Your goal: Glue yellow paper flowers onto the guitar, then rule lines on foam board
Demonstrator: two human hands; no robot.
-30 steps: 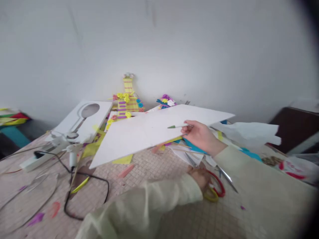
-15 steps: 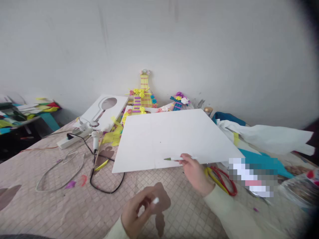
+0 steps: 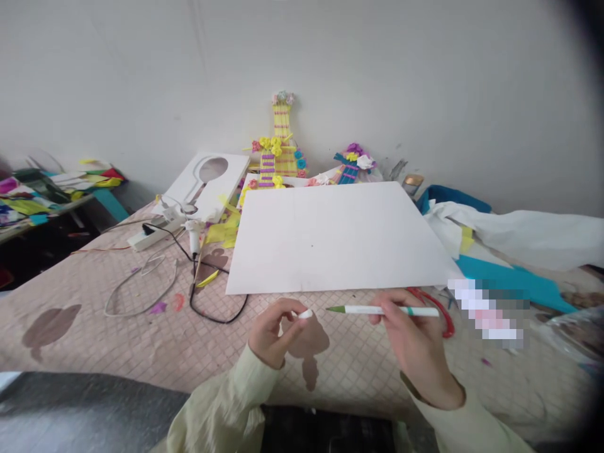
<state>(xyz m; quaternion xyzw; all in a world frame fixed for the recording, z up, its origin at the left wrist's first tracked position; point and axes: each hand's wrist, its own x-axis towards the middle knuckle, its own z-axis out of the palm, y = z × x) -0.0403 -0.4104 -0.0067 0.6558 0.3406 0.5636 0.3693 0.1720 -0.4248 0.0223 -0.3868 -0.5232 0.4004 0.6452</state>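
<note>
My right hand (image 3: 415,343) pinches a white pen with a green tip (image 3: 377,310), held level with its point to the left. Just left of that tip, my left hand (image 3: 274,328) is curled round the small white pen cap (image 3: 306,313). Both hands hover over the patterned tablecloth (image 3: 141,352) near its front edge. Beyond them a large white sheet of board (image 3: 337,236) lies flat on the table.
Red and yellow scissors (image 3: 441,311) lie at the board's right corner. A black cable (image 3: 212,308), glue gun (image 3: 194,238) and power strip (image 3: 151,234) sit on the left. Colourful paper crafts (image 3: 280,148) lean on the wall; white and blue paper (image 3: 509,251) is piled at right.
The white board has been let go and lies flat. My right hand has drawn back with the pen. My left hand has risen with the cap beside the pen tip.
</note>
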